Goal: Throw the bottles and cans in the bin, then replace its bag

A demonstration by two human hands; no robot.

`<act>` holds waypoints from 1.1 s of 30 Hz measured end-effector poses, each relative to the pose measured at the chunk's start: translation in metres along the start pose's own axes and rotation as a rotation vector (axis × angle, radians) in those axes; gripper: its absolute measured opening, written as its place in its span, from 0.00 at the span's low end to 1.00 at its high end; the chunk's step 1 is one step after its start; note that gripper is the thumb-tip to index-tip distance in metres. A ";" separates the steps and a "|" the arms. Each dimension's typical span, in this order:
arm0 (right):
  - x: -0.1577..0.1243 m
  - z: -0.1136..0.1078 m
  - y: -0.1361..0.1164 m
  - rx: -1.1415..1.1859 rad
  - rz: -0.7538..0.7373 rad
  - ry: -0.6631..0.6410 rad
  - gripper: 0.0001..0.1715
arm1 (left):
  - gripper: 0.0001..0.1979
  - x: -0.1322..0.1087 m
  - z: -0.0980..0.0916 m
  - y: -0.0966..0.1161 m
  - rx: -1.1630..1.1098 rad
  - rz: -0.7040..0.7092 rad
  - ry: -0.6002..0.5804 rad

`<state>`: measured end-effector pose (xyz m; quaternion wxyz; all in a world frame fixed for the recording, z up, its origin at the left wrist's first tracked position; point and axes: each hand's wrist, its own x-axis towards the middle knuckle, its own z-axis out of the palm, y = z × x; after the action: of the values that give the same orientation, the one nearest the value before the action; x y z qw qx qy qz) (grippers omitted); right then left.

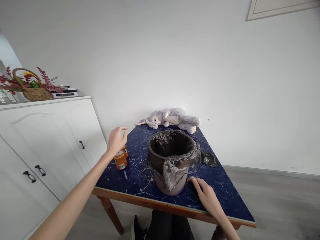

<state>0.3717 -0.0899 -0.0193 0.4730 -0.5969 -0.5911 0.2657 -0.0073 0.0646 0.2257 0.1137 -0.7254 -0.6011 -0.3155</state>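
Note:
My left hand [117, 140] is raised over the table's left side, thumb apart from its bent fingers, with nothing seen in it. Just below it stands an orange drink can [121, 161]; a second orange can [126, 152] shows behind, partly covered by the first can and my hand. At the table's middle is a trash bin [172, 183] lined with a black plastic bag [175, 166] folded over its rim. Beside the bin's base, my right hand [207, 197] lies on the tabletop, fingers stretched out, holding nothing visible.
The blue marbled table [225, 196] has a wooden edge. A plush rabbit [172, 119] lies at its far end against the wall. Black plastic [209, 159] lies right of the bin. On the left, a white cabinet [65, 133] carries a flower basket [36, 93].

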 end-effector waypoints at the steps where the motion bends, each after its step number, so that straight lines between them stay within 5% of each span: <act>1: 0.000 0.000 0.001 -0.001 0.004 -0.004 0.33 | 0.22 -0.001 0.004 -0.014 0.050 -0.030 -0.031; 6: 0.000 0.000 0.003 -0.009 0.023 -0.024 0.34 | 0.33 -0.034 0.018 -0.045 0.252 -0.147 -0.182; 12: -0.001 0.000 0.001 -0.024 0.037 -0.037 0.35 | 0.31 -0.068 0.033 -0.039 0.394 -0.216 -0.329; 16: 0.000 0.001 0.003 -0.026 0.014 -0.012 0.34 | 0.28 -0.076 0.020 -0.020 0.401 -0.176 -0.435; 19: 0.000 0.001 0.003 -0.034 0.006 -0.004 0.33 | 0.29 -0.075 -0.013 0.014 0.309 -0.047 -0.324; 22: -0.001 0.001 0.002 -0.036 0.002 0.006 0.33 | 0.29 -0.069 -0.053 0.060 0.046 0.186 0.098; 24: -0.001 0.000 0.001 -0.036 0.001 0.011 0.33 | 0.31 -0.064 -0.072 0.090 -0.161 0.344 0.266; 26: -0.002 -0.001 0.001 -0.034 0.001 0.009 0.33 | 0.34 -0.062 -0.080 0.112 -0.336 0.437 0.218; 29: -0.002 -0.001 0.001 -0.031 0.001 0.004 0.33 | 0.36 -0.062 -0.074 0.129 -0.461 0.505 -0.014; 33: -0.002 0.000 0.002 -0.022 0.001 -0.003 0.33 | 0.25 -0.054 -0.047 0.112 -0.501 0.524 -0.066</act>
<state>0.3724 -0.0914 -0.0217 0.4653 -0.6019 -0.5946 0.2602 0.0786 -0.0320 0.2544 -0.0100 -0.8699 -0.3020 -0.3897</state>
